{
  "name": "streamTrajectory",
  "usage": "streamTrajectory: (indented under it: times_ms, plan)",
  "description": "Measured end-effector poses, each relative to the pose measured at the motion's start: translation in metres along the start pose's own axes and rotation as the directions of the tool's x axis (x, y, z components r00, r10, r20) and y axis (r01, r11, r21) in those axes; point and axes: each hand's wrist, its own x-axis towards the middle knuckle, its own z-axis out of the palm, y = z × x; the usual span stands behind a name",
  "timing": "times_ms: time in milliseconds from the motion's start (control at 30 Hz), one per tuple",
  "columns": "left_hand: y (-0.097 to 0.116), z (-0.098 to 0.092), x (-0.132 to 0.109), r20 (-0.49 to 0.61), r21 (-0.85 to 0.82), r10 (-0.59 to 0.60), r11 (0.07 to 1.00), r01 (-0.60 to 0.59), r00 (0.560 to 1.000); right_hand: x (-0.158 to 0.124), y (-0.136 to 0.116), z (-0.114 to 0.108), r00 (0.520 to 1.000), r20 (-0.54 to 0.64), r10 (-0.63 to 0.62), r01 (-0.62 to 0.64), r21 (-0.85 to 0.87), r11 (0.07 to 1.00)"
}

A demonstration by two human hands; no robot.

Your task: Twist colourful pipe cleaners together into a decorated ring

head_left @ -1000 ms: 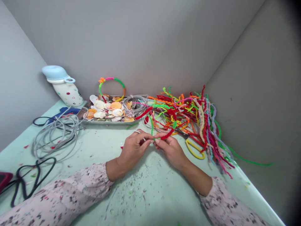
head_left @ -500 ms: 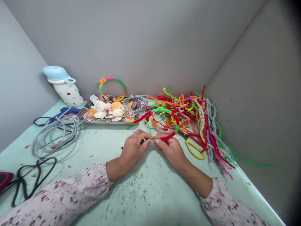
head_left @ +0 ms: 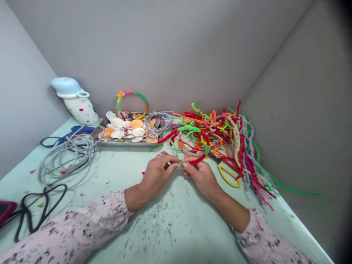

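Note:
Both my hands meet over the middle of the table, fingertips nearly touching. My left hand (head_left: 156, 174) pinches a thin green pipe cleaner (head_left: 175, 147), whose free end sticks up above the fingers. Thumb and forefinger of my right hand (head_left: 204, 178) press on the end of a curved band wrapped in red and green pipe cleaner (head_left: 207, 149). The band arches up and round to the left, its red far end reaching the tray's corner. At the fingertips, the green strand lies around or against the band's end; which one I cannot tell.
Behind my hands stands a metal tray (head_left: 129, 144) of shells, with a finished-looking colourful hoop (head_left: 141, 96) on it. Pipe cleaners (head_left: 220, 128) pile up at right, over yellow-handled scissors (head_left: 229, 176). Left are coiled grey wire (head_left: 89, 161), a black cord (head_left: 46, 205) and a bottle (head_left: 79, 106).

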Motion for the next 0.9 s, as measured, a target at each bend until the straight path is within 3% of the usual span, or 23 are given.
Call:
streamTrajectory:
  times_ms: [400, 600, 900]
  plan:
    - [0.0027, -0.0009, 0.0003, 0.032, -0.011, 0.009, 1.000, -0.009, 0.999, -0.0022, 0.0018, -0.0017, 0.998, -0.021, -0.060, 0.057, -0.142, 0.988]
    - [0.0050, -0.0030, 0.0033, 0.116, 0.017, -0.019, 1.000, 0.018, 0.993, -0.0029, 0.0037, -0.0008, 0.998, -0.027, -0.057, 0.052, -0.158, 0.986]
    - [0.0060, -0.0033, 0.0008, 0.113, -0.003, -0.039, 0.999, 0.040, 0.993, -0.0032, 0.0006, 0.0000, 0.999, -0.029, -0.038, 0.033, -0.138, 0.990]
